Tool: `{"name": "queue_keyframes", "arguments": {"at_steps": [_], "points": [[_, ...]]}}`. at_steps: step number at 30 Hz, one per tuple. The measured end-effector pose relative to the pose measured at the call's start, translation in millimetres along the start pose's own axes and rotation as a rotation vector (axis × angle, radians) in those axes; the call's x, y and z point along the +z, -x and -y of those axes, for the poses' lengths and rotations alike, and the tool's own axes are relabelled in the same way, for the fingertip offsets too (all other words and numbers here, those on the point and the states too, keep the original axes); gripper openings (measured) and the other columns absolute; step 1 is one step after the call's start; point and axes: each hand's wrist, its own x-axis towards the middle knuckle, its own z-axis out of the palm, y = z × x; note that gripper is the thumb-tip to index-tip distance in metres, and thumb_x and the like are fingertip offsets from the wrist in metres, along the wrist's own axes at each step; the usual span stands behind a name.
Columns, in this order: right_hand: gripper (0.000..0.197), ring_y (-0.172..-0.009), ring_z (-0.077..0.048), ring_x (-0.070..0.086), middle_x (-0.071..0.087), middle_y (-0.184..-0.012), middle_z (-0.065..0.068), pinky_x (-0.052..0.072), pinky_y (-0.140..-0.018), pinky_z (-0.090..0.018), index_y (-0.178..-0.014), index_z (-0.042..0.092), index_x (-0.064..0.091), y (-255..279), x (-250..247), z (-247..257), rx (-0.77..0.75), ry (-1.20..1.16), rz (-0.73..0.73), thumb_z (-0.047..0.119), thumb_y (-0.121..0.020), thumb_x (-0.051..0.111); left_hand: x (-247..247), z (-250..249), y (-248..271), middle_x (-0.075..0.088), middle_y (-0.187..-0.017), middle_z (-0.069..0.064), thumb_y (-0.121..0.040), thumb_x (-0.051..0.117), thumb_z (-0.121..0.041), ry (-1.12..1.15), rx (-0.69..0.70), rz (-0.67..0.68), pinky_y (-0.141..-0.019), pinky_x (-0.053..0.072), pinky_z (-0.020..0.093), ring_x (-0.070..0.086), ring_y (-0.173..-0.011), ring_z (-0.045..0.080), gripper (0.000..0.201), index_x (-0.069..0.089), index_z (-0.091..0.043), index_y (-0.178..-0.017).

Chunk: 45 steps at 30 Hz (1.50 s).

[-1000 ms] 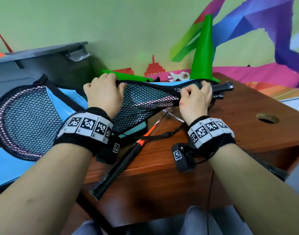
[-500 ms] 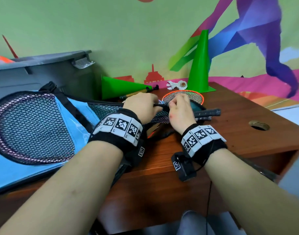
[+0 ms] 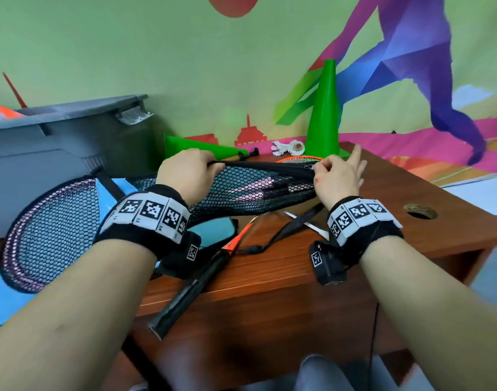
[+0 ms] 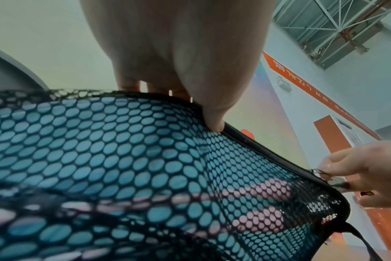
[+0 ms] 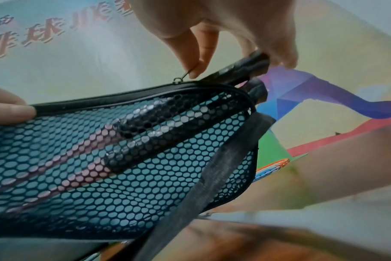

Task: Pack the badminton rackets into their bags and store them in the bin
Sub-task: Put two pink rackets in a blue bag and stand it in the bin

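Since half a second ago the hands have drawn apart along the bag's top edge and lifted it; the right hand (image 3: 336, 179) now sits near the narrow end, centre right of the head view, where before both hands met mid-frame

Left hand (image 3: 186, 176): fingers and thumb curled over the black zip edge of the mesh bag (image 3: 250, 193), gripping it firmly. Left wrist view shows the thumb pressed on the trim

Right hand: thumb and forefinger pinch the zipper pull (image 5: 183, 76) at the bag's narrow end; the other fingers stick out loosely, one touching a black handle (image 5: 243, 68) poking from the opening

Mesh bag: held just above the counter (image 3: 382, 221), black netting over a blue back. Pink racket shafts (image 5: 56, 159) and dark grips lie inside, seen through the mesh. A grey strap (image 5: 223, 159) hangs from its end

A second netted bag head (image 3: 50, 232) with a pink frame inside lies at lower left of the head view on blue fabric

Loose orange-and-black racket (image 3: 202, 280) lies on the counter under the bag, handle over the near edge, orange head rim showing behind the bag

Grey bin (image 3: 58, 153) stands at upper left, against the wall

Two green cones at the back, one upright (image 3: 325, 114), one lying (image 3: 202, 149); white shuttlecocks (image 3: 289, 148) between them
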Motion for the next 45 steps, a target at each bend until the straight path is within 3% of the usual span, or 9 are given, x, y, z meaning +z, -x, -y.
{"name": "queue_keyframes", "arguments": {"at_steps": [6, 9, 15, 21, 25, 29, 37, 41, 45], "points": [[0.014, -0.113, -0.029, 0.048, 0.035, -0.135, -0.011, 0.032, -0.102, -0.027, -0.08, 0.011, 0.053, 10.6, 5.7, 16.0, -0.101, -0.079, -0.028, 0.015, -0.092, 0.047, 4.1, -1.9, 2.9, 0.063, -0.095, 0.015, -0.096, 0.045, -0.035, 0.042, -0.006, -0.028, -0.065, 0.037, 0.034, 0.058, -0.089, 0.036, 0.029, 0.058, -0.009, -0.091], [0.014, -0.092, -0.019, 0.046, 0.04, -0.125, -0.009, 0.029, -0.083, -0.018, -0.083, 0.01, 0.057, 19.7, 12.0, 26.2, -0.165, -0.105, -0.008, 0.015, -0.093, 0.048, 12.4, -9.8, 3.2, 0.064, -0.095, 0.012, -0.095, 0.048, -0.036, 0.06, 0.033, 0.013, -0.068, 0.044, 0.036, 0.058, -0.091, 0.034, 0.027, 0.059, -0.011, -0.095], [0.036, -0.118, -0.021, 0.05, 0.051, -0.128, -0.009, 0.032, -0.107, -0.026, -0.123, 0.008, 0.057, 28.6, 20.4, 10.6, -0.158, -0.116, 0.115, 0.017, -0.087, 0.058, 18.5, 11.1, 4.1, 0.061, -0.085, 0.008, -0.095, 0.049, -0.035, 0.122, -0.062, 0.027, -0.064, 0.041, 0.032, 0.057, -0.084, 0.031, 0.025, 0.059, -0.014, -0.089], [0.033, -0.114, -0.021, 0.056, 0.064, -0.118, -0.003, 0.038, -0.103, -0.028, -0.115, 0.014, 0.062, 32.4, 20.2, 8.9, -0.101, -0.058, 0.147, 0.011, -0.083, 0.055, 23.7, 16.5, 8.7, 0.064, -0.088, 0.007, -0.094, 0.051, -0.034, 0.156, -0.081, 0.064, -0.067, 0.044, 0.033, 0.056, -0.081, 0.028, 0.023, 0.063, -0.014, -0.095], [0.027, -0.115, -0.021, 0.053, 0.066, -0.113, 0.006, 0.03, -0.1, -0.036, -0.109, 0.028, 0.065, 32.4, 21.4, 14.0, -0.123, 0.098, 0.138, 0.037, -0.085, 0.057, 25.3, 17.3, 10.5, 0.066, -0.092, 0.006, -0.093, 0.052, -0.034, 0.182, -0.08, 0.084, -0.072, 0.047, 0.033, 0.059, -0.086, 0.028, 0.022, 0.064, -0.016, -0.097], [0.041, -0.112, -0.023, 0.052, 0.069, -0.105, 0.005, 0.032, -0.097, -0.038, -0.103, 0.03, 0.07, 35.8, 27.4, 22.6, -0.219, 0.133, 0.109, 0.061, -0.079, 0.057, 25.0, 14.3, 13.0, 0.067, -0.096, 0.006, -0.093, 0.052, -0.032, 0.212, -0.069, 0.095, -0.071, 0.044, 0.03, 0.059, -0.088, 0.026, 0.021, 0.064, -0.017, -0.1], [0.026, -0.094, -0.029, 0.061, 0.072, -0.09, -0.002, 0.045, -0.09, -0.037, -0.094, 0.02, 0.073, 33.5, 37.3, 34.4, -0.336, 0.17, 0.059, 0.03, -0.089, 0.049, 27.7, -8.5, 10.0, 0.064, -0.119, 0.005, -0.091, 0.056, -0.033, 0.26, 0.007, 0.103, -0.092, 0.046, 0.032, 0.057, -0.11, 0.025, 0.03, 0.062, -0.018, -0.116], [0.026, -0.089, -0.028, 0.061, 0.072, -0.088, -0.005, 0.049, -0.08, -0.034, -0.091, 0.016, 0.073, 32.7, 32.6, 30.8, -0.306, 0.024, 0.027, 0.031, -0.091, 0.051, 33.1, -21.0, 7.8, 0.068, -0.105, 0.002, -0.09, 0.054, -0.041, 0.239, 0.044, 0.088, -0.083, 0.049, 0.035, 0.06, -0.101, 0.026, 0.025, 0.066, -0.024, -0.104], [0.024, -0.1, -0.025, 0.057, 0.067, -0.102, -0.008, 0.039, -0.085, -0.026, -0.095, 0.008, 0.072, 28.3, 21.3, 27.8, -0.236, -0.068, -0.048, 0.021, -0.093, 0.052, 31.1, -24.2, 7.2, 0.066, -0.097, 0.004, -0.094, 0.05, -0.039, 0.233, 0.031, 0.061, -0.075, 0.048, 0.034, 0.059, -0.093, 0.027, 0.025, 0.065, -0.019, -0.1]]}}
